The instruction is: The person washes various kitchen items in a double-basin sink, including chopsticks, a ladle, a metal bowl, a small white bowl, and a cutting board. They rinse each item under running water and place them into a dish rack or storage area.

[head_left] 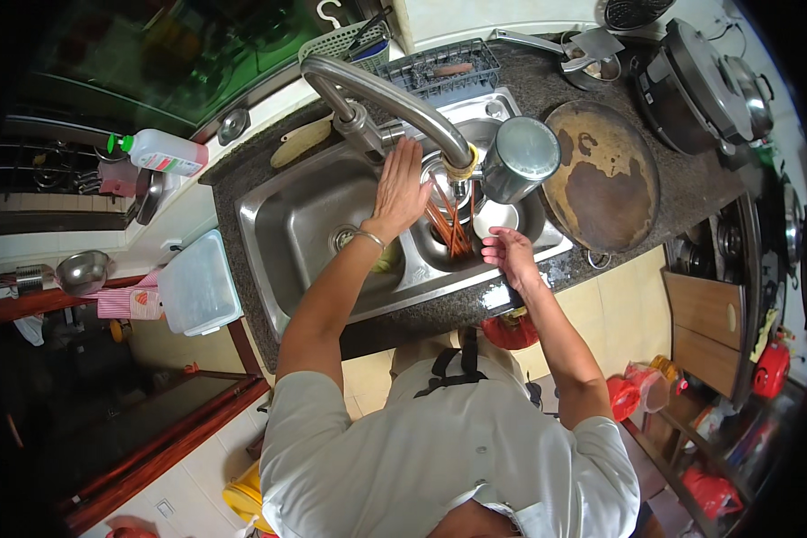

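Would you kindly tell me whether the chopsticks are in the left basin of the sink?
No, the chopsticks are in the right basin, near the white bowl.

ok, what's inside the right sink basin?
Visible in the basin: reddish-brown chopsticks, a white bowl and, farther back, round metalware. The tap and grey cylinder block part of the view; anything under the contents is covered.

Dark counter bears saucepan, brown disc, cooker.
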A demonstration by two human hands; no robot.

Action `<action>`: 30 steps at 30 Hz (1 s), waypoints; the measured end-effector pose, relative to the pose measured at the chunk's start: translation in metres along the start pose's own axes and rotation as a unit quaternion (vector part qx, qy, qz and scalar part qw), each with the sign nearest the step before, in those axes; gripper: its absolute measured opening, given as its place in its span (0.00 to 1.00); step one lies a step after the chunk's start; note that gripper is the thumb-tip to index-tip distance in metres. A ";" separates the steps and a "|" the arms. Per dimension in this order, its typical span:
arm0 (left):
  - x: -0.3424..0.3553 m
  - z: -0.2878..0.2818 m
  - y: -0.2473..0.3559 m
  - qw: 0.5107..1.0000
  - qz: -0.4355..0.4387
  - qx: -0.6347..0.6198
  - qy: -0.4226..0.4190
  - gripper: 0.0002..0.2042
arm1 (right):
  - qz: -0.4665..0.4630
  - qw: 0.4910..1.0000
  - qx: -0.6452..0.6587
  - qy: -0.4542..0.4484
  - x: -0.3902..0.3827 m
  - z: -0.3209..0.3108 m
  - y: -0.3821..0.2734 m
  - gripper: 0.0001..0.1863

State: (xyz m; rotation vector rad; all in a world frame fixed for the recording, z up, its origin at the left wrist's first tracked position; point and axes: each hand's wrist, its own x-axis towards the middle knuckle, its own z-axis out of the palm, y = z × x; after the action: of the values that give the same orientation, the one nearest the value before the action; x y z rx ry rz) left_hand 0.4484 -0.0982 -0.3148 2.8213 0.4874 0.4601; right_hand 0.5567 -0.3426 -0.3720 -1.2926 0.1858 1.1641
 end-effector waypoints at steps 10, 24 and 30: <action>-0.004 0.016 -0.014 0.999 0.012 -0.027 -0.040 0.30 | -0.028 0.999 -0.032 0.020 0.045 0.015 -0.002 0.13; -0.046 0.115 0.048 0.678 -0.572 -0.459 0.046 0.38 | -0.067 0.995 -0.043 0.061 0.119 0.016 0.011 0.17; -0.036 0.145 0.017 0.613 -0.548 -0.543 0.171 0.30 | -0.106 0.993 -0.030 -0.045 0.178 -0.015 0.059 0.21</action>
State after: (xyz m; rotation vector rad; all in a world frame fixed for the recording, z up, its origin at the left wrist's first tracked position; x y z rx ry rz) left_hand 0.4711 -0.1526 -0.4532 0.9250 1.2833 0.6492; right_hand 0.6024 -0.2643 -0.5373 -1.2765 -0.0535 1.0490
